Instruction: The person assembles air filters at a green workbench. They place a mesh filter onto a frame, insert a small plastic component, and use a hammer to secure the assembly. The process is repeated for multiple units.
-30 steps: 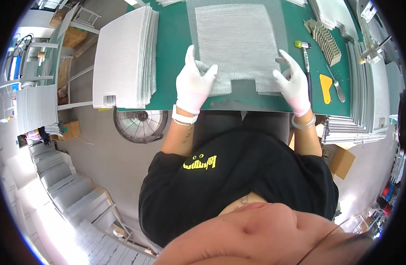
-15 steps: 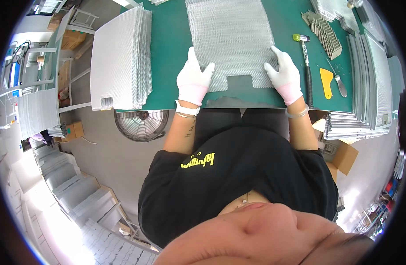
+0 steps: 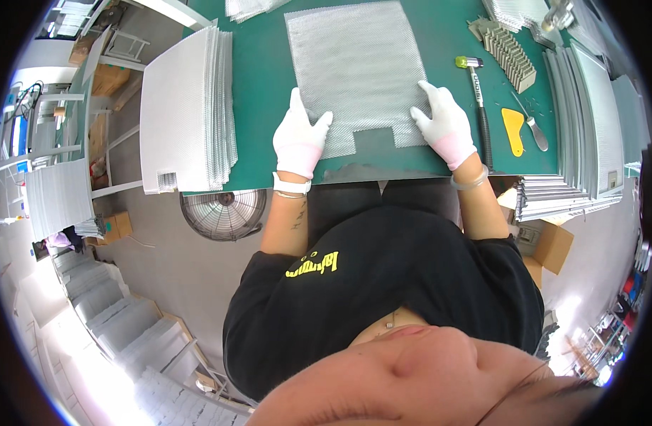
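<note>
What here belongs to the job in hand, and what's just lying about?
Seemingly in use:
notched mesh sheet
left hand, at its left edge
right hand, at its right edge

Apparently just lying about:
hammer
yellow scraper
slim grey tool
round fan below the table

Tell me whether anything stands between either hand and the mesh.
Nothing visible does: the left hand is at the left edge of the mesh, the right hand at its right edge. The hammer lies outside, right of the right hand.
</note>
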A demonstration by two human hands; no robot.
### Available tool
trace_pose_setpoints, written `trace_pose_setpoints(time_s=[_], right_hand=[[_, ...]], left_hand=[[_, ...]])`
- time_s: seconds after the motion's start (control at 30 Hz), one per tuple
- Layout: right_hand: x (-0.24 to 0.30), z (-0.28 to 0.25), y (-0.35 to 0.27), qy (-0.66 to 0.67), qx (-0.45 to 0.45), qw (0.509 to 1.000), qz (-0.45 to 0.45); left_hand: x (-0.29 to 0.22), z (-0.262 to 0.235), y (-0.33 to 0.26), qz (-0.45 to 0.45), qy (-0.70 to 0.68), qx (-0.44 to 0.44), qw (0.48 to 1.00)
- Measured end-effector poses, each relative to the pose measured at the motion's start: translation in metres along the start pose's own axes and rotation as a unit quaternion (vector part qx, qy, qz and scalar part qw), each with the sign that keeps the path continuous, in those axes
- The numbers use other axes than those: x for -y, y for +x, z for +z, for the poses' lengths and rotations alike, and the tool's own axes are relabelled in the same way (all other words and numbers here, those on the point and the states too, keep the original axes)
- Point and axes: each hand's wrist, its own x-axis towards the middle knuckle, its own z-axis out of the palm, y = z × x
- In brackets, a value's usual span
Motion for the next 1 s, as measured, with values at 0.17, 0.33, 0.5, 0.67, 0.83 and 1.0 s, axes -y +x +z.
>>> trace_pose_setpoints(time_s=[0.17,0.33,0.5,0.67,0.83,1.0], right_hand=[[-0.007,-0.031,0.029,-0.125,0.086,0.988,-0.021],[-0.118,-0.105,0.173,-0.172,-0.098,0.973,0.118],[-0.231,-0.121,0.243,-0.257,0.005,0.946,0.199],[-0.229,-0.144,0.260,-0.231,-0.136,0.955,0.124],[-0.259,-0.155,0.244,-0.037,-0.251,0.945,0.207],[-0.235,-0.135,0.235,-0.117,-0.175,0.940,0.268]], left_hand=[[-0.004,-0.017,0.013,0.057,0.117,-0.041,0.991],[0.032,-0.003,0.045,0.259,0.128,0.019,0.957],[0.021,-0.008,0.028,0.262,0.104,-0.077,0.957],[0.024,-0.034,-0.025,0.238,0.095,-0.193,0.947],[0.013,-0.036,-0.035,0.280,0.065,-0.122,0.950],[-0.001,-0.035,-0.041,0.282,0.022,-0.099,0.954]])
